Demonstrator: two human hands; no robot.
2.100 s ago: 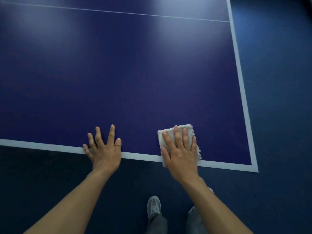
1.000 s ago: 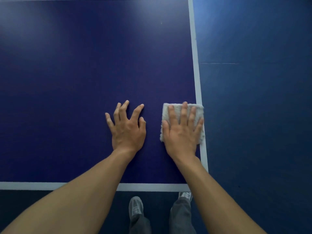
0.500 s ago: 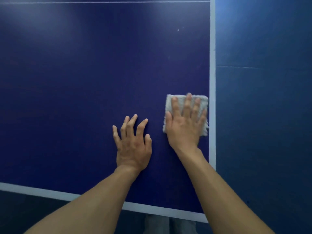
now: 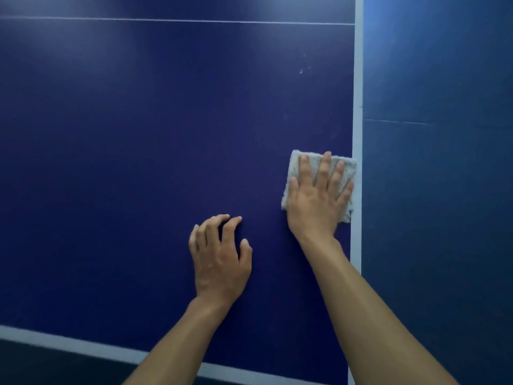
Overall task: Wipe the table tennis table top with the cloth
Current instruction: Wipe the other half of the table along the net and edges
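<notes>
The dark blue table tennis table top [image 4: 138,134] fills most of the view, with white lines along its near and right edges. A folded white cloth [image 4: 296,168] lies flat against the right edge line. My right hand [image 4: 316,198] presses down on it with straight, spread fingers. My left hand [image 4: 219,257] rests on the bare table just left of and nearer than the cloth, its fingers bent with the tips on the surface.
The table's right edge [image 4: 357,107] runs top to bottom, with blue floor [image 4: 438,190] beyond it. A thin white centre line [image 4: 166,20] crosses the far part. The near edge line [image 4: 69,345] runs along the bottom left, dark floor below it. Small white specks [image 4: 305,70] sit ahead of the cloth.
My right hand has pushed the cloth from the near edge to the right and then farther along the right edge line. My left hand followed, and its fingers have bent from flat.
</notes>
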